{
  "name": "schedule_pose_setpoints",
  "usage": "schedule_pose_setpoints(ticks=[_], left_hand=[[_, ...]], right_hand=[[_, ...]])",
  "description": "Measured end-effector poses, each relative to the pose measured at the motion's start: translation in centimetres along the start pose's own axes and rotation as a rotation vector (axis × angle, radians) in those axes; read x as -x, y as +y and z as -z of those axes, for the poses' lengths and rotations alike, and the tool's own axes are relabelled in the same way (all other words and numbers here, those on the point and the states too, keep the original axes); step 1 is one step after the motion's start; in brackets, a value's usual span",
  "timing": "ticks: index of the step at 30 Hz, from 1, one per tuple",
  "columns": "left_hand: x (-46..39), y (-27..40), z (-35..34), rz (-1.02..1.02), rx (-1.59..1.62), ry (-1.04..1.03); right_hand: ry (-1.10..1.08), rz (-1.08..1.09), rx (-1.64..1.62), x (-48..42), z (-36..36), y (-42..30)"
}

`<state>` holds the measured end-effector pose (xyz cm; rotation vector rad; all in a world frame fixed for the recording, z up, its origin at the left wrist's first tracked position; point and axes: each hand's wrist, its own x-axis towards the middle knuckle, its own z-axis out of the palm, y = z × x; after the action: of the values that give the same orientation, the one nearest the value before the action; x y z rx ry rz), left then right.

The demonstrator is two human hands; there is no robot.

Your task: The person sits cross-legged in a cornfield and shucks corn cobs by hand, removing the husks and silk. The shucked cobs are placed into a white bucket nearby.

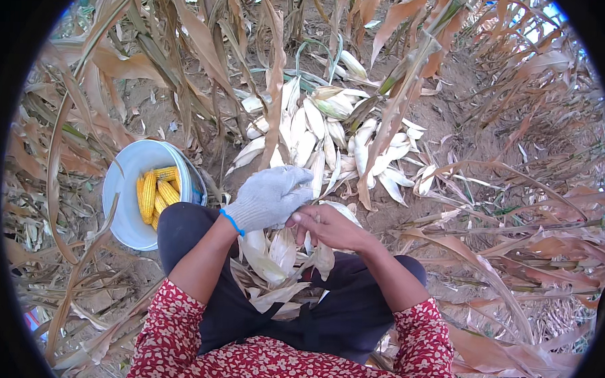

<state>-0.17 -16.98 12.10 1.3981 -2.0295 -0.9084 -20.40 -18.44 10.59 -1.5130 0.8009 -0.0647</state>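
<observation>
My left hand, in a pale knitted glove with a blue edge, curls at the centre of the view, above my lap. Touching its fingers from the right is my bare right hand, its fingers bent around what looks like dry corn husk. How firmly either hand grips is hidden by the fingers. Loose husks lie between my legs below the hands. Beyond the hands, a pile of corn ears in pale husks lies on the soil. Husked yellow corn cobs rest in a white bucket on the left.
Dry corn stalks and leaves stand over the far side, some hanging across the pile. More dry leaves stretch along the right, close to my right knee. The bucket stands beside my left knee.
</observation>
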Motion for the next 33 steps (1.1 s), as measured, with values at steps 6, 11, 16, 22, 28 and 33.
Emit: schedule_pose_setpoints(ticks=[6, 11, 16, 22, 28, 33], left_hand=[[-0.5, 1.4, -1.2, 0.181, 0.371, -0.360], [-1.4, 0.8, -3.0, 0.177, 0.423, -0.272], [-2.0, 1.4, -3.3, 0.264, 0.306, 0.021], [-2.0, 1.6, -3.3, 0.215, -0.074, 0.236], [-1.5, 0.8, -3.4, 0.131, -0.524, 0.279], [-0.7, 0.9, -3.3, 0.124, -0.599, 0.211]], right_hand=[[0.709, 0.474, -0.882, 0.8, 5.7, 0.0], [0.793, 0.449, -1.020, -0.8, 6.3, -0.9], [0.806, 0.373, -0.799, -0.9, 6.0, -1.3], [0.732, 0.266, -0.466, -1.1, 4.8, -0.4], [0.760, 0.304, -0.425, -3.0, 3.8, 0.1], [0.829, 0.281, -0.461, -4.5, 3.0, 0.4]])
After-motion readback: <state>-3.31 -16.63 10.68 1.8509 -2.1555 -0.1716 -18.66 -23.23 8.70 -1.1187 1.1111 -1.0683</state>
